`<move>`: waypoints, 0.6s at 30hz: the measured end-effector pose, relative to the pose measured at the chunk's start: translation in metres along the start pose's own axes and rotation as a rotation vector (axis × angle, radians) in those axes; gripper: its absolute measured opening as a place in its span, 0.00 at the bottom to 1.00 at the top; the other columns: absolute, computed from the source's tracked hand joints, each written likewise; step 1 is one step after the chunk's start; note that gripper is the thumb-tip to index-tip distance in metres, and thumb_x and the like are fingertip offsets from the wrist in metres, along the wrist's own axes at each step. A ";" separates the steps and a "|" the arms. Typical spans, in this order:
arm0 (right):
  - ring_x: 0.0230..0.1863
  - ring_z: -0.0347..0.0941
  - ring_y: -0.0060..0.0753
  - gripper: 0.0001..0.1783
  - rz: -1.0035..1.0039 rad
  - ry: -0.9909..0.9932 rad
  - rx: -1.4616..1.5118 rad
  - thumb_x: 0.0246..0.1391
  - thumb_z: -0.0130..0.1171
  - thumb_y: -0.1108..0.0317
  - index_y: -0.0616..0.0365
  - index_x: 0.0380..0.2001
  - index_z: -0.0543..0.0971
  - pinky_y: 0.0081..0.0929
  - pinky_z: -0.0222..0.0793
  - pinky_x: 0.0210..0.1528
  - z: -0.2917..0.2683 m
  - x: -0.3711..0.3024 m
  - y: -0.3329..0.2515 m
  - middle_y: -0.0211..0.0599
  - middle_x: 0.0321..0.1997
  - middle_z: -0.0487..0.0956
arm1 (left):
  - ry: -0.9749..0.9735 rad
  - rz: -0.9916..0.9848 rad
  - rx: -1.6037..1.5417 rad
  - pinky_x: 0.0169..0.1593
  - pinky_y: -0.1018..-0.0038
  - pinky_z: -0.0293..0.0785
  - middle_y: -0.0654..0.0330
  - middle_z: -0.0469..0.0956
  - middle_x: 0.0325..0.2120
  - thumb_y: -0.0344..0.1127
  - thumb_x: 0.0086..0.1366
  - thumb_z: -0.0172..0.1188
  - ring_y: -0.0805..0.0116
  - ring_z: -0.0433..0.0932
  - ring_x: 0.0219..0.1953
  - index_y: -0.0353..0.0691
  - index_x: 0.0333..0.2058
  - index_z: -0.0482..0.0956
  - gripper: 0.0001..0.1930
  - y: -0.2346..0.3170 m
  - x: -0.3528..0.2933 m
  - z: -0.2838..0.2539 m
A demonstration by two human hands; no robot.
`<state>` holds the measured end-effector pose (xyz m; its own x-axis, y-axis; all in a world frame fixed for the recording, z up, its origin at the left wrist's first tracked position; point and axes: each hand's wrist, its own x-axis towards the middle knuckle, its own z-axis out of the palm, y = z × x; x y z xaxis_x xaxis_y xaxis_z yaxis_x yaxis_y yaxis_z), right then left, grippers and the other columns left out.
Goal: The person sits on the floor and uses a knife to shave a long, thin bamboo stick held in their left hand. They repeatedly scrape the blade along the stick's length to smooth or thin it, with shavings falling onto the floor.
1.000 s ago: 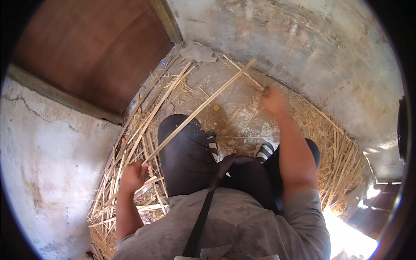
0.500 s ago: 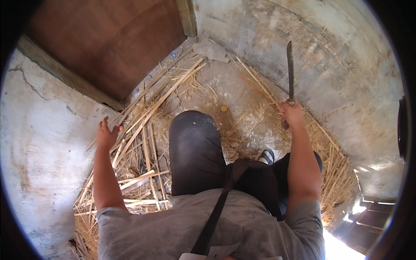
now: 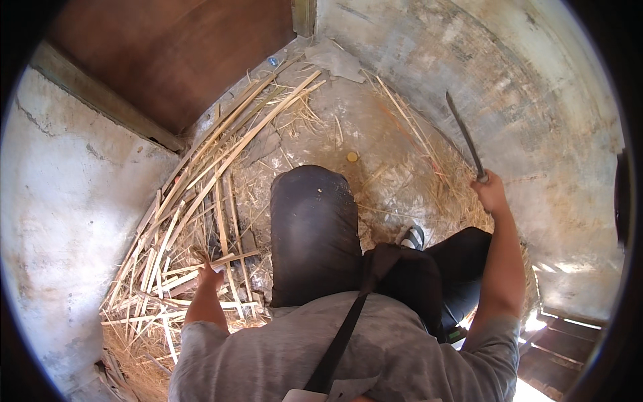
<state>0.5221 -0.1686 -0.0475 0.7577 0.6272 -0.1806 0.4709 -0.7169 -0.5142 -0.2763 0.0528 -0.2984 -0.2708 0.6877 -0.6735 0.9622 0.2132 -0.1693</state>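
Note:
My right hand is closed round the handle of a machete. Its long dark blade points up and slightly left in front of the pale wall. On the left, my left hand is low over a heap of split bamboo strips, its thumb out to one side. The fingers are smeared and blend in with the strips, so whether they touch or hold one cannot be made out.
Bamboo shavings lie along the curved pale wall at right. A brown door panel stands at the far left. A small yellow disc lies on the dirty floor beyond my dark-clad knee.
My left hand has come down and nearer, from beside the left wall to the bamboo heap. My right hand has shifted right and slightly nearer, and the blade now leans left.

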 end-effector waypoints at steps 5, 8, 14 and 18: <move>0.28 0.76 0.34 0.24 0.170 -0.109 -0.077 0.47 0.70 0.64 0.68 0.46 0.80 0.35 0.71 0.35 0.010 -0.014 -0.001 0.41 0.28 0.80 | -0.031 -0.037 0.071 0.65 0.56 0.71 0.45 0.48 0.73 0.49 0.65 0.64 0.46 0.67 0.67 0.61 0.76 0.46 0.46 0.023 -0.007 0.003; 0.30 0.77 0.37 0.26 0.173 -0.104 -0.082 0.46 0.71 0.64 0.69 0.47 0.79 0.37 0.72 0.36 0.015 -0.013 -0.007 0.43 0.29 0.81 | -0.013 -0.032 0.100 0.62 0.53 0.73 0.49 0.58 0.70 0.42 0.66 0.63 0.49 0.69 0.66 0.58 0.73 0.55 0.39 0.017 0.011 0.013; 0.25 0.74 0.34 0.20 0.092 -0.107 -0.102 0.47 0.71 0.64 0.66 0.40 0.79 0.35 0.69 0.30 0.025 0.004 0.022 0.39 0.25 0.78 | 0.183 -0.015 0.152 0.62 0.54 0.72 0.54 0.63 0.67 0.41 0.71 0.58 0.50 0.65 0.68 0.58 0.65 0.69 0.24 0.014 0.036 0.008; 0.35 0.79 0.44 0.23 0.140 -0.123 -0.112 0.44 0.71 0.63 0.68 0.41 0.80 0.38 0.72 0.42 0.024 -0.012 -0.016 0.49 0.31 0.82 | 0.253 0.102 0.219 0.66 0.54 0.65 0.55 0.64 0.67 0.43 0.72 0.56 0.52 0.61 0.70 0.50 0.58 0.77 0.18 0.017 0.010 -0.026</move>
<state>0.4946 -0.1577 -0.0575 0.7619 0.5462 -0.3481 0.4170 -0.8249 -0.3816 -0.2636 0.0810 -0.2890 -0.1443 0.8542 -0.4995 0.9604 -0.0007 -0.2787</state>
